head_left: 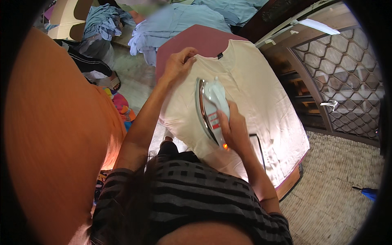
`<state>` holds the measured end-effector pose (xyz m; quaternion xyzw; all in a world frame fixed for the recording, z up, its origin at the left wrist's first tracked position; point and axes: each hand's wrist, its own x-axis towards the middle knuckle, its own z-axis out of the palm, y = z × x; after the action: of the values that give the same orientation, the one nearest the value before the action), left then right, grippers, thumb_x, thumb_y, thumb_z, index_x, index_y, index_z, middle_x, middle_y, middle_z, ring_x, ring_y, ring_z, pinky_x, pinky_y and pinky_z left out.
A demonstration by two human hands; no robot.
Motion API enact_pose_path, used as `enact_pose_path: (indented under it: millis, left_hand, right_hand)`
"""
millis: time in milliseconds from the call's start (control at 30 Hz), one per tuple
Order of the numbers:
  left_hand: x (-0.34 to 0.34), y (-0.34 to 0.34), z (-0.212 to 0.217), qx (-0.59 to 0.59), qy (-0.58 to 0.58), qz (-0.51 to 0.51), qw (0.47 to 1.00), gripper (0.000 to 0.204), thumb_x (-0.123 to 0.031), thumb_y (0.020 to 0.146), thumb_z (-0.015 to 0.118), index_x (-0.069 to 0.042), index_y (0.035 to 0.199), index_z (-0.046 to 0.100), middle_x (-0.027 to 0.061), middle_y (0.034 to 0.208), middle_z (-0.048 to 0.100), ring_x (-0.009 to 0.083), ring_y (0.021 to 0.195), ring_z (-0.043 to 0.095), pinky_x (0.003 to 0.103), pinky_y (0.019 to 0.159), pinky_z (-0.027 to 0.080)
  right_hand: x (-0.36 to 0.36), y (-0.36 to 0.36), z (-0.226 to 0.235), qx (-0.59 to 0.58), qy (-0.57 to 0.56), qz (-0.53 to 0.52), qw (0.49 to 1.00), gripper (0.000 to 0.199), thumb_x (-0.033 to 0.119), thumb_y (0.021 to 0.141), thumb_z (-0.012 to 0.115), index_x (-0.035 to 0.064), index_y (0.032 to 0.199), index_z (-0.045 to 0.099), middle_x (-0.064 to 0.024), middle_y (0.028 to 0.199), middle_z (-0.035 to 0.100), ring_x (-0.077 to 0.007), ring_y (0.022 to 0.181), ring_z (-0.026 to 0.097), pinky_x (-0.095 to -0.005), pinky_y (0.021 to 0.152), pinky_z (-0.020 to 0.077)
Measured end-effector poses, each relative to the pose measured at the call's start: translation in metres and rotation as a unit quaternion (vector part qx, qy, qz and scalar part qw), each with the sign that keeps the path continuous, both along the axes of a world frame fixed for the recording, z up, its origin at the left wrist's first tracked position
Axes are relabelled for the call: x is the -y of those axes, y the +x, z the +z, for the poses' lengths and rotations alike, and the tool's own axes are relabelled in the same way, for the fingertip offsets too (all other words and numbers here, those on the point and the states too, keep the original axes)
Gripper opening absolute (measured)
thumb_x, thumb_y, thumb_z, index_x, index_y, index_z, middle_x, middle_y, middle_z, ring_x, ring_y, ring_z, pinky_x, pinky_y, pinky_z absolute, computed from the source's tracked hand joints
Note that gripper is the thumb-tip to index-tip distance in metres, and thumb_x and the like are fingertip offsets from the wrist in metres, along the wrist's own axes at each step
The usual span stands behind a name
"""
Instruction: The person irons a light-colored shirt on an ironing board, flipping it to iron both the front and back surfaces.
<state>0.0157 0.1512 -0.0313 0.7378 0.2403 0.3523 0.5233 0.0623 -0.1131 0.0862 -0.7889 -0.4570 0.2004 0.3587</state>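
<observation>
A cream-white short-sleeved cotton T-shirt [253, 94] lies spread flat, front up, on a maroon padded ironing board [192, 38] that serves as the tabletop, its collar at the far end and its hem hanging off the near right edge, so that the whole body of the cloth rests on the padding. The right hand [232, 126] is wrapped tightly round the handle of a pale blue and white electric iron with a shiny metal soleplate [210, 108]; the fingers [223, 122] are closed fully on the grip, and the iron appears tipped up on its side, the soleplate facing left, over the left middle of the shirt; whether its edge touches the cloth I cannot tell. A small orange light glows at the iron's near end, close to the wrist. The left hand [179, 63] reaches to the far left corner of the shirt, at the shoulder beside the collar, with the fingers bent down onto the fabric, seemingly pinching or pressing it; this probably keeps the cloth taut and stops it from sliding. A dark cord runs along the near right part of the shirt. Beyond the far end of the board lies a heap of light blue garments [179, 20], well apart from the shirt. To the right stands a metal lattice door [347, 77], and a woven straw mat [335, 192] covers the floor at near right.
</observation>
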Motion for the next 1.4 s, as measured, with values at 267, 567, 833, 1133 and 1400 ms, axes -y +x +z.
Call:
enact_pose_path:
  millis: [267, 567, 833, 1133, 1400]
  left_hand:
    - [0.025, -0.087, -0.003, -0.137, 0.174, 0.102, 0.970, 0.053, -0.006, 0.081, 0.066, -0.001, 0.131, 0.051, 0.0187, 0.122, 0.061, 0.0320, 0.112, 0.059, 0.042, 0.094, 0.047]
    - [0.089, -0.068, -0.046, -0.065, 0.166, 0.266, 0.947, 0.030, -0.002, 0.081, 0.058, -0.002, 0.112, 0.059, 0.0181, 0.112, 0.061, 0.0372, 0.110, 0.057, 0.048, 0.097, 0.042]
    - [0.097, -0.087, -0.028, -0.084, 0.122, 0.320, 0.936, 0.027, -0.002, 0.084, 0.059, -0.007, 0.110, 0.058, 0.0133, 0.113, 0.062, 0.0337, 0.112, 0.056, 0.048, 0.096, 0.039]
    - [0.095, -0.080, -0.035, -0.066, 0.136, 0.341, 0.928, 0.029, -0.002, 0.087, 0.058, -0.009, 0.115, 0.055, 0.0129, 0.114, 0.061, 0.0333, 0.114, 0.056, 0.050, 0.098, 0.038]
    - [0.093, -0.079, -0.041, -0.069, 0.148, 0.355, 0.921, 0.035, -0.002, 0.087, 0.057, -0.008, 0.121, 0.054, 0.0156, 0.115, 0.061, 0.0371, 0.111, 0.057, 0.049, 0.100, 0.039]
  right_hand:
    - [-0.081, 0.018, 0.000, 0.043, -0.063, 0.060, 0.995, 0.041, 0.031, 0.100, 0.049, -0.0053, 0.119, 0.049, -0.0357, 0.094, 0.063, -0.0527, 0.093, 0.060, -0.0541, 0.079, 0.0474]
    - [-0.080, 0.068, -0.048, -0.007, 0.039, 0.102, 0.994, 0.030, 0.035, 0.102, 0.046, 0.0050, 0.100, 0.051, -0.0005, 0.063, 0.046, -0.0098, 0.046, 0.043, -0.0286, 0.038, 0.0360]
    - [-0.111, 0.079, -0.059, 0.049, -0.015, 0.109, 0.993, 0.043, 0.034, 0.101, 0.045, -0.0065, 0.116, 0.053, -0.0228, 0.093, 0.064, -0.0323, 0.077, 0.065, -0.0440, 0.067, 0.0508]
    - [-0.125, 0.084, -0.064, 0.075, -0.007, 0.119, 0.990, 0.044, 0.033, 0.102, 0.045, -0.0079, 0.115, 0.052, -0.0308, 0.099, 0.063, -0.0435, 0.088, 0.064, -0.0491, 0.080, 0.0477]
    - [-0.144, 0.098, -0.084, 0.077, 0.060, 0.179, 0.979, 0.035, 0.036, 0.102, 0.044, 0.0007, 0.106, 0.049, -0.0046, 0.062, 0.047, -0.0135, 0.043, 0.046, -0.0315, 0.035, 0.0366]
